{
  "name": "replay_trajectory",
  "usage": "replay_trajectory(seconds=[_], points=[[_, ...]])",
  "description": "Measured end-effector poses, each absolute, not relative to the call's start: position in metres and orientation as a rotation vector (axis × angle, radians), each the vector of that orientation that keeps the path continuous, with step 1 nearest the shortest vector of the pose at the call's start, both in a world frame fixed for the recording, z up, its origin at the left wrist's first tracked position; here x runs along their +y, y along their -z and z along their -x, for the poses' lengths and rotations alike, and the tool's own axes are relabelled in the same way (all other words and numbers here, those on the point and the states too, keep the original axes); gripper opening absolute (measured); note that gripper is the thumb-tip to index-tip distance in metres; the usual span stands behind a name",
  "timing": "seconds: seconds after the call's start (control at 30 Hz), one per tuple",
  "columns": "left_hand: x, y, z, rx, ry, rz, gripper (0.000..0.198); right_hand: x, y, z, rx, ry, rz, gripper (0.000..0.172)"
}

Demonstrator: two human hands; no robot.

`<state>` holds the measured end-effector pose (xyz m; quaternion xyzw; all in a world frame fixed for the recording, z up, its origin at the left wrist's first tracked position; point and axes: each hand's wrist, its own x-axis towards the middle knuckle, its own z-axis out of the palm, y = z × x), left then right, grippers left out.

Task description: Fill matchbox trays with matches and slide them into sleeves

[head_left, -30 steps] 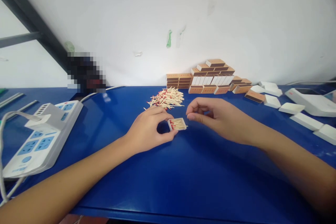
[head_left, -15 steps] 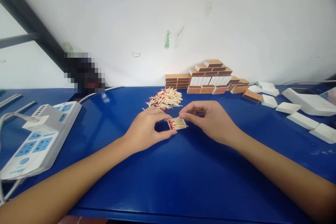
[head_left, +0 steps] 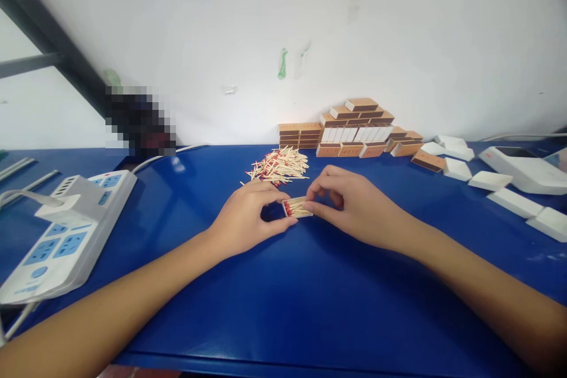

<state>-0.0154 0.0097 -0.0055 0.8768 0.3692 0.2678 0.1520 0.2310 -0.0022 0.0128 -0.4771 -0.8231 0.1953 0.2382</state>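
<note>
A small white matchbox tray (head_left: 303, 216) sits in front of me, with red-headed matches (head_left: 295, 207) lying in it, heads toward the left. My left hand (head_left: 248, 217) is closed on the tray's left end, thumb on the near side and fingers on the far side. At the tray's right end, the thumb and fingertips of my right hand (head_left: 349, 201) pinch at the plain ends of the matches. Just beyond the tray, a loose heap of matches (head_left: 283, 164) lies on the blue table (head_left: 283, 301).
Stacked matchboxes (head_left: 357, 133) stand against the wall at the back. To the right lie several white empty-looking trays (head_left: 514, 202), a loose matchbox (head_left: 427, 159) and a white device (head_left: 522, 171). A power strip (head_left: 75, 236) with a plug and cables occupies the left.
My right fingertips have lowered onto the match ends at the tray's right side. Matches that stuck out there now lie more level. My left hand holds about the same place.
</note>
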Motion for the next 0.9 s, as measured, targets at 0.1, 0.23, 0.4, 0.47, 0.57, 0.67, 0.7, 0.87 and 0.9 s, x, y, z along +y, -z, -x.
replay_trajectory(seconds=[0.1, 0.23, 0.4, 0.47, 0.57, 0.67, 0.7, 0.87, 0.9], points=[[0.0097, 0.0057, 0.0151, 1.063, -0.756, -2.519, 0.026, -0.0033, -0.0146, -0.2355, -2.343, -0.546, 1.349, 0.02], [0.0094, 0.0069, 0.0143, 1.068, -0.761, -2.537, 0.028, -0.0026, -0.0118, -0.238, -2.391, -0.578, 1.366, 0.02], [0.0087, 0.0068, 0.0142, 1.065, -0.761, -2.558, 0.028, -0.0029, -0.0115, -0.2372, -2.443, -0.563, 1.354, 0.022], [0.0082, 0.0068, 0.0141, 1.067, -0.761, -2.566, 0.028, -0.0026, -0.0122, -0.2378, -2.447, -0.536, 1.359, 0.02], [0.0079, 0.008, 0.0143, 1.061, -0.763, -2.578, 0.026, -0.002, -0.0115, -0.2382, -2.42, -0.506, 1.326, 0.02], [0.0078, 0.0095, 0.0147, 1.047, -0.754, -2.579, 0.028, -0.0029, -0.0092, -0.2358, -2.407, -0.516, 1.282, 0.02], [0.0077, 0.0097, 0.0147, 1.043, -0.745, -2.579, 0.029, -0.0034, -0.0087, -0.2347, -2.414, -0.521, 1.274, 0.019], [0.004, 0.0063, 0.0126, 1.027, -0.743, -2.571, 0.026, -0.0008, -0.0104, -0.2358, -2.394, -0.384, 1.289, 0.018], [0.003, 0.0052, 0.0122, 1.013, -0.761, -2.567, 0.025, 0.0012, -0.0113, -0.2377, -2.366, -0.323, 1.288, 0.018]])
